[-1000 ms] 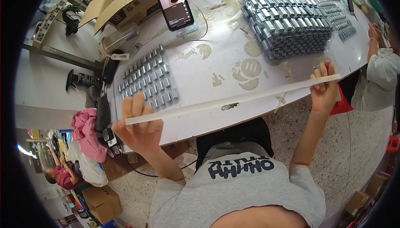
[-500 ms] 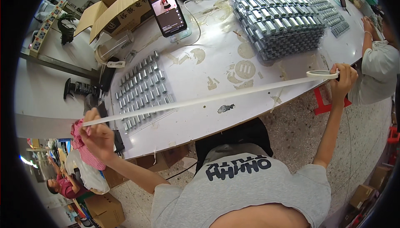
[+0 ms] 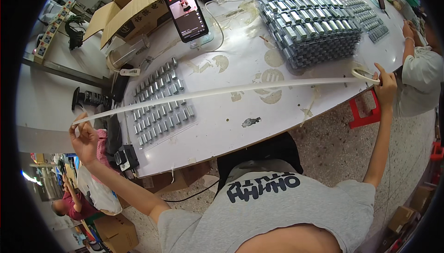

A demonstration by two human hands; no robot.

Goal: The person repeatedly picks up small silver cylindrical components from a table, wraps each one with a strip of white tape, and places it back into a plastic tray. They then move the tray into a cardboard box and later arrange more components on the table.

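Observation:
A long white strip of tape (image 3: 222,90) stretches above the table from one hand to the other. Its free end is pinched between the fingers of my left hand (image 3: 85,140), out past the table's left edge. At the right, my right hand (image 3: 385,85) grips the roll of tape (image 3: 363,75), a thin white ring tilted toward the table. Beneath the strip's left half lies a clear plastic tray of small silver metal cylinders (image 3: 159,103), set in rows. The strip passes over this tray and crosses part of it from view.
Stacked trays of metal parts (image 3: 310,26) rise at the far right. A phone (image 3: 186,12) stands upright at the back, beside an open cardboard box (image 3: 134,15). A black adapter (image 3: 126,157) sits at the left edge. A co-worker (image 3: 418,73) sits at the right, near a red stool (image 3: 365,112).
My left hand has moved outward to the left and up, and my right hand slightly right. The tape between them is longer and bows upward; the roll has tilted.

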